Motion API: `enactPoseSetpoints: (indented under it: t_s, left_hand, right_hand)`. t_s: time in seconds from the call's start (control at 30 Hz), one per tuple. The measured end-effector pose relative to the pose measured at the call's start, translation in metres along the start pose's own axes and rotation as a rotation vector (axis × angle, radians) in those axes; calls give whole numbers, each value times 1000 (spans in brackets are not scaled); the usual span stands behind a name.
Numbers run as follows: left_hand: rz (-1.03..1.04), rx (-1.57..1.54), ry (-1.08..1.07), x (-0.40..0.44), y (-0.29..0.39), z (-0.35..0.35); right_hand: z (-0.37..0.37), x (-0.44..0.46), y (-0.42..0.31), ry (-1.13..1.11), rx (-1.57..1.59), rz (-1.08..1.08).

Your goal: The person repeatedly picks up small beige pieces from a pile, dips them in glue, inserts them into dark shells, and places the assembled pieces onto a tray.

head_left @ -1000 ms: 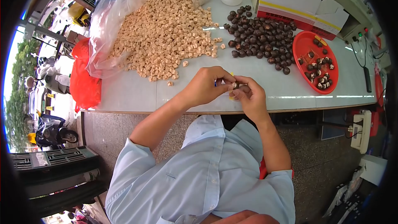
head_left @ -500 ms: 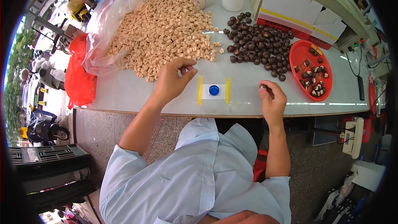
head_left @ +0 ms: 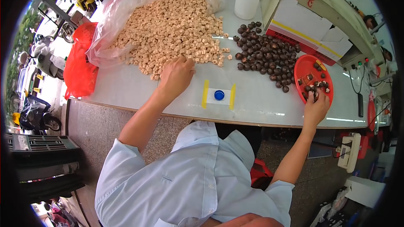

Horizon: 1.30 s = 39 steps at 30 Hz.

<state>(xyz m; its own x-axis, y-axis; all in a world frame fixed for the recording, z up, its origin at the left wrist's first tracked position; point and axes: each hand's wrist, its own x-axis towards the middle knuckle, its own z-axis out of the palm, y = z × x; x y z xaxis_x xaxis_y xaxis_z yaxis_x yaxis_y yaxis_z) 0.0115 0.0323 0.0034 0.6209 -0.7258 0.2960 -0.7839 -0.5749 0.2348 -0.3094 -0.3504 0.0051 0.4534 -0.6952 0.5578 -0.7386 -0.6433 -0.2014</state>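
My left hand (head_left: 177,75) is closed at the near edge of a heap of small pale beige cubes (head_left: 168,25); its fingers are curled down and whatever lies in them is hidden. Over the near rim of a red oval plate (head_left: 299,68), my right hand (head_left: 317,107) has its fingertips bent around a dark brown ball (head_left: 312,94). More dark balls, some with whitish patches, lie in that plate. Between the hands, a blue round cap (head_left: 219,95) sits on a white card (head_left: 226,97) with yellow tape strips on both sides.
Many dark brown balls (head_left: 267,52) are piled right of the cubes. A clear plastic bag (head_left: 110,29) surrounds the heap, with a red bag (head_left: 82,61) to its left. Behind stand a white bottle (head_left: 248,0) and a cardboard box (head_left: 301,23). The table's front edge is near my body.
My right hand has moved right, from the bare tabletop to the red plate. My left hand has shifted slightly up to the cubes, its fingers curling down. The camera view has tilted a little.
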Motion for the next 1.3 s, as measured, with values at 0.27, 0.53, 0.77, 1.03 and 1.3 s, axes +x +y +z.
enactPoseSetpoints:
  t_s: [0.27,0.53,0.77,1.03,1.3]
  left_hand:
    - [7,-32,-42,5,15,-3]
    - [92,-259,-63,-8,16,-1]
    - [11,-247,-97,0,21,-1]
    - [114,-54,1,4,16,11]
    - [217,-128,30,3,15,11]
  right_hand:
    - [36,-20,-137,-162,463,-478]
    - [64,-8,-170,-114,361,-649]
    - [25,-37,-163,-483,978,-158]
    - [28,-74,-157,-796,1542,221]
    - [32,-83,-153,-718,1361,9]
